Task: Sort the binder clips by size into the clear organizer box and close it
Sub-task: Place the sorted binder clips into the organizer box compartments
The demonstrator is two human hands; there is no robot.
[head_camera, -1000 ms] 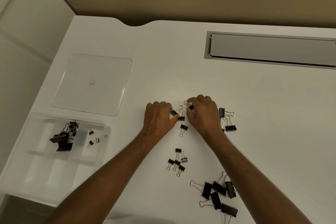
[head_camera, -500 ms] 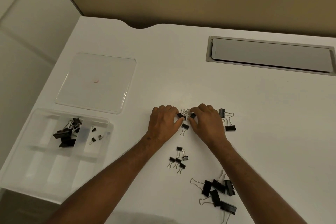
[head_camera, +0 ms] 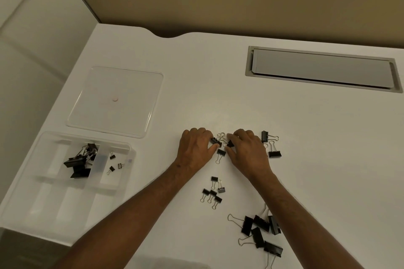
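Observation:
My left hand (head_camera: pixel 195 150) and my right hand (head_camera: pixel 248 152) rest side by side on the white desk, fingertips pinching small black binder clips (head_camera: pixel 219 141) between them. One more small clip (head_camera: pixel 220 153) lies just below the fingers. Two medium clips (head_camera: pixel 270 145) sit right of my right hand. A group of small clips (head_camera: pixel 213 192) lies nearer me, and several large clips (head_camera: pixel 261 232) lie at the lower right. The clear organizer box (head_camera: pixel 50 199) stands open at the left, with large clips (head_camera: pixel 79 161) in one compartment and tiny clips (head_camera: pixel 114 162) in the adjacent one.
The box's clear lid (head_camera: pixel 140 125) lies flat on the desk behind the box. A grey cable hatch (head_camera: pixel 321 70) is set into the desk at the back right. The desk's left edge runs close beside the box.
Both hands have drawn closer together around the small clips between them. The view has shifted slightly; the other clips have not moved.

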